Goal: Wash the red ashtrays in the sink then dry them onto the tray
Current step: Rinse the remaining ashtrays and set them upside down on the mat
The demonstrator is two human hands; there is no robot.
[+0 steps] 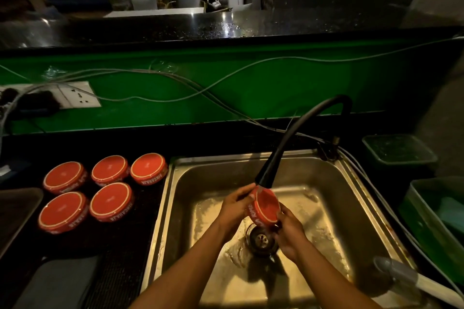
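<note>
Head view, left to right. Corner of a dark tray (pixel 17 211) shows at the far left edge, nothing on the visible part. Just right of it, five red ashtrays (pixel 110 183) sit upside down on the black bench (pixel 120 271), three behind and two in front, close together, off the tray. Cannot tell whether these are washed or waiting.

In the steel sink (pixel 356 208), left hand (pixel 234 211) and right hand (pixel 288 236) each grip the rim of a sixth red ashtray (pixel 265 208), tilted on edge, base toward the camera, directly under the black faucet head (pixel 263 180). Water runs off it toward the drain (pixel 262 239).

Judgement: washing step in hand, one piece under rinse. No ashtray is seen on the tray yet, so drying onto it appears not yet started. A green bin (pixel 426 221) stands right of the sink.
</note>
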